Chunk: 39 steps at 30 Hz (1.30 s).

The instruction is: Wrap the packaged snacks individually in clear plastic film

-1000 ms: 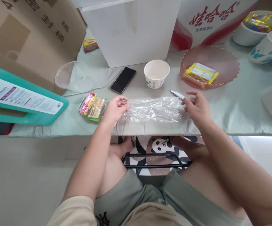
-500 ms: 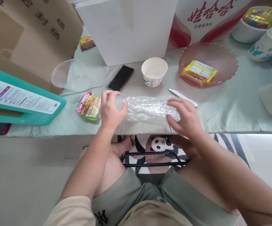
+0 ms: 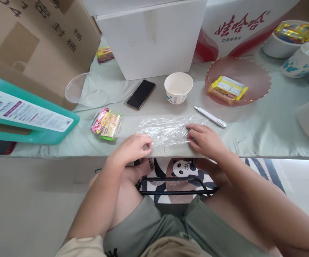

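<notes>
A crinkled clear plastic bag (image 3: 167, 131) lies flat near the table's front edge. At its near left corner my left hand (image 3: 133, 148) is closed, thumb and forefinger pinched together on the plastic. My right hand (image 3: 205, 137) rests on the bag's right part, fingers stretched out and pressing the film down. To the left lie two small wrapped snacks, one pink and yellow (image 3: 100, 121), the other green-edged (image 3: 111, 126). Beyond the bag are a black phone (image 3: 141, 94), a white paper bowl (image 3: 178, 88) and a white pen (image 3: 210, 116).
A pink scalloped plate (image 3: 256, 80) holds a yellow-wrapped snack (image 3: 229, 88). Paper bowls and cups (image 3: 303, 60) stand at the right. A white box (image 3: 154, 43), a cardboard box (image 3: 36, 46) and a green jug (image 3: 47, 132) bound the back and left. A clear plastic lid (image 3: 75, 89) lies nearby.
My left hand has come down and right, its fingers closing on the bag's near corner. My right hand has lowered onto the film. The view has tilted slightly.
</notes>
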### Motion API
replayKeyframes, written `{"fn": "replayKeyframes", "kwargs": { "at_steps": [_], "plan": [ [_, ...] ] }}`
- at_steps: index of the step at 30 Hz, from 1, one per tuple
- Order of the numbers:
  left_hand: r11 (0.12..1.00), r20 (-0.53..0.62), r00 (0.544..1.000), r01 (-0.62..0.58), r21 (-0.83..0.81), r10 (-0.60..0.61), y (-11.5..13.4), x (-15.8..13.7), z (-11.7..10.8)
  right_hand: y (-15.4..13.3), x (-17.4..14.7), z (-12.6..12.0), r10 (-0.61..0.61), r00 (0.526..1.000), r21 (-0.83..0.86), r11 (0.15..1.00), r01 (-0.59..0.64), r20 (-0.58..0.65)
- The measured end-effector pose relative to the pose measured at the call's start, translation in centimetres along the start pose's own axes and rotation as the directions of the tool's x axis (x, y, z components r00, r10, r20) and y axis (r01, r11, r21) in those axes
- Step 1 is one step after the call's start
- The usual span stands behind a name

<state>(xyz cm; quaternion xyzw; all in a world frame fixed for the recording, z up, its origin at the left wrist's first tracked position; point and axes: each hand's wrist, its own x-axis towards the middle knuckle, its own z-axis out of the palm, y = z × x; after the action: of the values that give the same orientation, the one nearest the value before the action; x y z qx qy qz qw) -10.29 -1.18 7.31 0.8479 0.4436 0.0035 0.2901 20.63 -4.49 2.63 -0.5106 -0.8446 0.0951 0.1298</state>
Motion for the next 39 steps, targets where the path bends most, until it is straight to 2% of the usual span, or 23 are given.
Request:
{"fn": "replayKeyframes", "kwargs": {
  "at_steps": [1,3,6,9,12,14,15,16,17,18,20,21,22,24,26,27,28,29,31,33,34,36,39],
  "plan": [
    [0.999,0.032,0.999,0.03,0.011,-0.03,0.1,-0.3,0.0,-0.2,0.0,-0.2,0.012,1.0,-0.02,1.0,-0.012,-0.003],
    [0.998,0.02,0.998,0.05,0.033,-0.051,0.4,-0.6,0.1,-0.9,-0.1,-0.4,0.026,0.999,-0.067,0.997,-0.028,-0.04],
    [1.0,-0.06,0.998,0.03,0.003,-0.03,0.9,-0.3,0.0,-2.5,0.1,-0.1,-0.031,0.996,-0.088,0.996,0.024,-0.085],
    [0.991,-0.197,0.979,0.022,-0.133,-0.048,0.9,0.2,-0.5,-4.0,0.8,0.8,-0.109,0.992,-0.041,0.993,0.106,-0.056],
    [0.965,-0.399,0.91,0.007,-0.263,-0.116,0.4,0.8,-0.9,-4.9,1.4,1.1,-0.085,0.996,0.076,0.993,0.086,-0.018],
    [0.925,-0.501,0.845,-0.021,-0.379,-0.186,-0.2,1.3,-1.0,-5.4,1.2,0.1,-0.063,0.998,0.262,0.964,0.054,0.026],
    [0.885,-0.532,0.815,-0.054,-0.463,-0.229,-0.6,1.5,-1.0,-5.6,0.9,-0.6,-0.056,0.997,0.407,0.913,0.03,0.052],
    [0.823,-0.545,0.792,-0.101,-0.559,-0.273,-0.8,1.8,-1.0,-5.8,0.5,-1.4,-0.046,0.996,0.576,0.817,-0.006,0.076],
    [0.737,-0.539,0.782,-0.157,-0.658,-0.314,-0.9,2.0,-0.9,-5.9,0.2,-2.3,-0.018,0.995,0.744,0.665,-0.059,0.096],
    [0.625,-0.502,0.793,-0.205,-0.753,-0.345,-0.9,2.2,-0.9,-6.0,-0.2,-3.0,0.024,0.992,0.875,0.47,-0.117,0.12],
    [0.363,-0.334,0.88,-0.205,-0.909,-0.338,-0.2,2.7,-0.7,-5.8,-0.4,-3.9,0.143,0.972,0.977,0.08,-0.197,0.184],
    [0.248,-0.23,0.927,-0.159,-0.956,-0.295,0.4,2.9,-0.6,-5.6,-0.2,-3.9,0.216,0.952,0.976,-0.058,-0.21,0.218],
    [0.163,-0.128,0.965,-0.092,-0.982,-0.228,1.1,3.2,-0.4,-5.4,0.1,-3.6,0.294,0.921,0.964,-0.152,-0.218,0.254],
    [0.084,0.019,0.996,0.026,-0.996,-0.082,2.7,3.7,0.1,-4.8,0.9,-2.6,0.46,0.82,0.935,-0.262,-0.241,0.34],
    [0.085,0.065,0.997,0.062,-0.994,0.037,4.0,4.4,0.9,-4.3,1.8,-1.4,0.576,0.695,0.899,-0.338,-0.279,0.432],
    [0.108,0.063,0.995,0.054,-0.993,0.077,4.4,4.8,1.3,-4.1,2.2,-0.9,0.596,0.649,0.879,-0.37,-0.302,0.474],
    [0.144,0.045,0.995,0.032,-0.989,0.087,4.7,5.2,1.8,-4.0,2.4,-0.5,0.596,0.624,0.861,-0.392,-0.323,0.505],
    [0.186,0.016,0.998,0.005,-0.982,0.058,4.8,5.5,2.2,-3.9,2.5,-0.2,0.587,0.619,0.852,-0.398,-0.341,0.522],
    [0.267,-0.026,0.997,-0.005,-0.964,-0.074,4.7,6.0,2.7,-3.8,2.4,-0.1,0.569,0.649,0.863,-0.353,-0.362,0.505],
    [0.297,-0.001,0.981,0.059,-0.953,-0.196,4.4,6.0,2.8,-3.8,2.0,-0.3,0.577,0.701,0.907,-0.231,-0.353,0.419],
    [0.3,0.034,0.975,0.1,-0.949,-0.218,4.2,5.8,2.7,-3.7,1.8,-0.5,0.587,0.724,0.928,-0.157,-0.337,0.362],
    [0.322,0.083,0.974,0.149,-0.935,-0.209,3.8,5.2,2.3,-3.8,1.4,-1.0,0.597,0.758,0.951,-0.028,-0.307,0.262],
    [0.354,0.046,0.976,0.12,-0.928,-0.211,3.6,4.1,1.7,-4.0,0.9,-1.5,0.595,0.784,0.958,0.079,-0.275,0.176]
  ]
}}
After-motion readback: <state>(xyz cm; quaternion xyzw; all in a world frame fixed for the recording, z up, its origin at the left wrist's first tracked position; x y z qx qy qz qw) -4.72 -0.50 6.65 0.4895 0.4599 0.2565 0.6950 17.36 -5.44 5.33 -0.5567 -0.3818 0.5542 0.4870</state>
